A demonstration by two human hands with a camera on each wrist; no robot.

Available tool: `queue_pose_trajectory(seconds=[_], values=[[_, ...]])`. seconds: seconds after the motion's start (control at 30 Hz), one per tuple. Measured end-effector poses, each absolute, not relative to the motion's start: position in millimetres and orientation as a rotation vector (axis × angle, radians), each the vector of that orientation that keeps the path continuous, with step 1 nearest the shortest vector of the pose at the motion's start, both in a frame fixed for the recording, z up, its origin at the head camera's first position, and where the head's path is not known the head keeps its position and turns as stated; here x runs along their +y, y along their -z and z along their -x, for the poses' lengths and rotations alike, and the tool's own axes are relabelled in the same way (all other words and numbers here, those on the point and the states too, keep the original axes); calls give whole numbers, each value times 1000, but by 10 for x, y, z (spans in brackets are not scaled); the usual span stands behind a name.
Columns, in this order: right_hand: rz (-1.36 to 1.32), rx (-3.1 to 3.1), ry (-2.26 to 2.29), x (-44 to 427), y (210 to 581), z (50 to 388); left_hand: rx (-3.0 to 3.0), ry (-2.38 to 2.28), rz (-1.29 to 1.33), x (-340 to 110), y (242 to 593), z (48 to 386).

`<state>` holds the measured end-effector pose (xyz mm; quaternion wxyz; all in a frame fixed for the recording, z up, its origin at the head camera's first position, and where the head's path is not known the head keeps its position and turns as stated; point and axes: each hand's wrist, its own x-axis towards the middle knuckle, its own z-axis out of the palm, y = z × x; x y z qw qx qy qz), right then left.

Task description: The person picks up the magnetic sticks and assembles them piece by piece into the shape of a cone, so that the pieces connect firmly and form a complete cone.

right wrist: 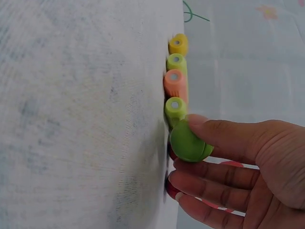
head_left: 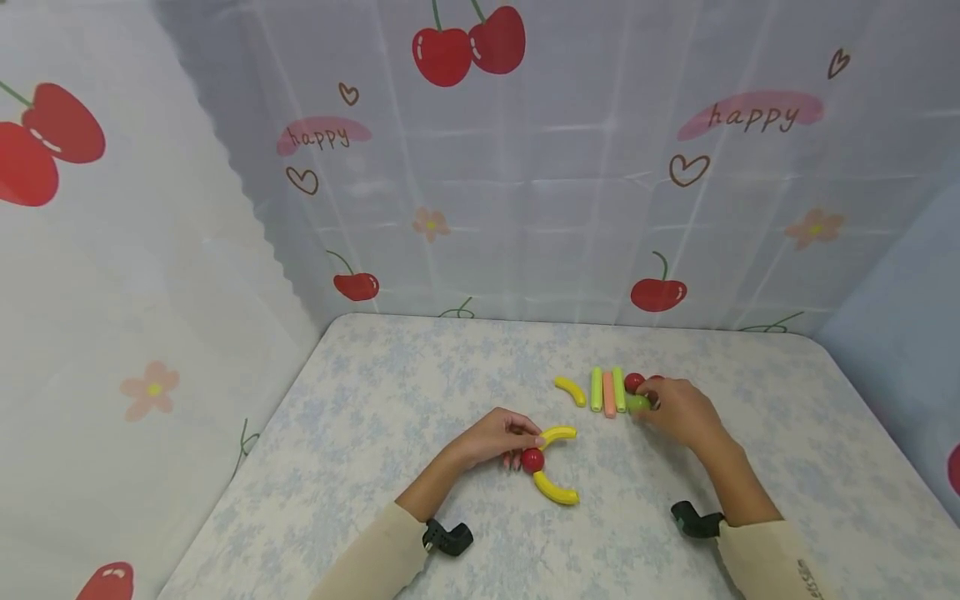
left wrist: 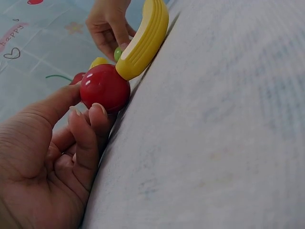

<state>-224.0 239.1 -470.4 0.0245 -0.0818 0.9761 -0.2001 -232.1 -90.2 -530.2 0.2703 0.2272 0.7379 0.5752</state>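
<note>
My left hand holds a shiny red ball low at the tabletop, its fingers round the near side in the left wrist view. Two curved yellow rods meet the ball, forming an open arc to its right; the fingertips also reach the upper one's end. Farther right, my right hand pinches a green ball between thumb and fingers. Just beside that ball stands the end of a light-green stick. Another red ball lies behind the right hand, and one more is mostly hidden by its fingers.
Left of the right hand, two light-green sticks and a salmon stick lie side by side. A single curved yellow rod is left of them. Beyond the patterned table hangs a cherry-print curtain; another side curtain borders the left.
</note>
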Motion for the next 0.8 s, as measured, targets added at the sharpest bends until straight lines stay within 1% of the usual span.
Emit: queue_pose_trajectory(seconds=[0.13, 0.43, 0.8], values=[[283, 3051, 648, 2381, 4648, 2201, 1986, -1545, -615, -904, 5312, 2322], [452, 3084, 819, 2331, 4623, 2205, 1995, -1529, -617, -918, 5312, 2334], [683, 2855, 1101, 2201, 4665, 2203, 1973, -1538, -623, -918, 5298, 2336]])
